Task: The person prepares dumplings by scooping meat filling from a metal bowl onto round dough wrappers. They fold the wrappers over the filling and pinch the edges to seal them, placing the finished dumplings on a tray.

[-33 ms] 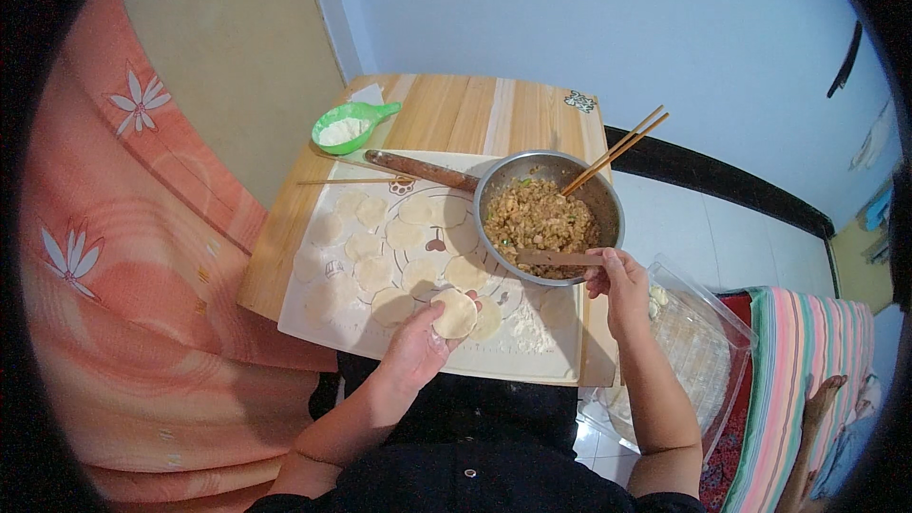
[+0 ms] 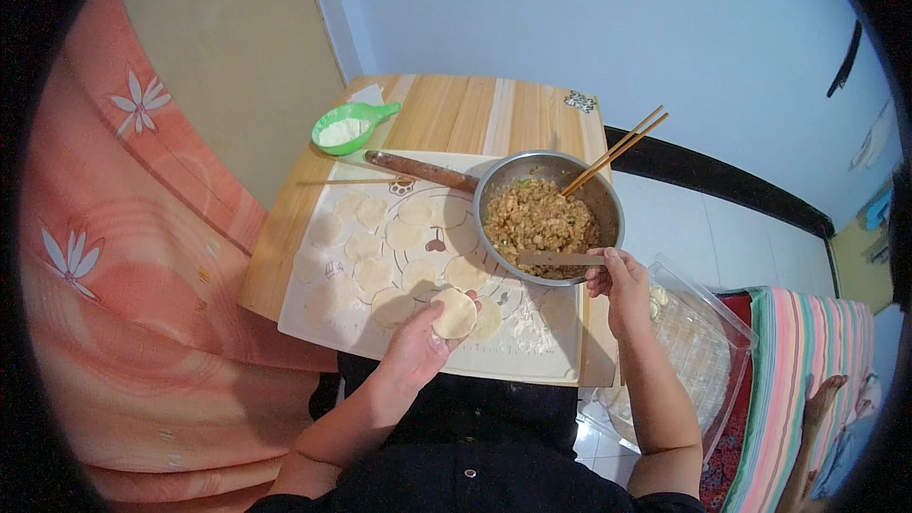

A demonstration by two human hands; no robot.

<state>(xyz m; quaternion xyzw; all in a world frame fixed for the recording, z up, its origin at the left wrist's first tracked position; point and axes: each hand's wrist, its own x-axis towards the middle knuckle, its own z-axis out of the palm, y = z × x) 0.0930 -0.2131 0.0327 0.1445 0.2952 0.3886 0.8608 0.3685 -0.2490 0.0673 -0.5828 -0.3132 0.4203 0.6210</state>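
A round dumpling wrapper (image 2: 456, 314) rests on the fingers of my left hand (image 2: 418, 350), held over the near edge of the white mat (image 2: 432, 361). My right hand (image 2: 619, 285) grips the end of a flat wooden filling stick (image 2: 560, 258). The stick's other end dips into the minced filling (image 2: 541, 223) in a steel bowl (image 2: 616, 218). Several more round wrappers (image 2: 419, 276) lie spread over the mat, some of them overlapping. Two chopsticks (image 2: 622, 147) stand tilted in the filling, leaning on the bowl's far right rim.
A rolling pin (image 2: 418, 168) lies left of the bowl. Behind the mat, a green scoop (image 2: 332, 138) holds white flour on the wooden table (image 2: 456, 114). Loose flour dusts the mat's near right part. Lower down on the right is a clear plastic tray (image 2: 684, 361), beside a striped cloth (image 2: 807, 351).
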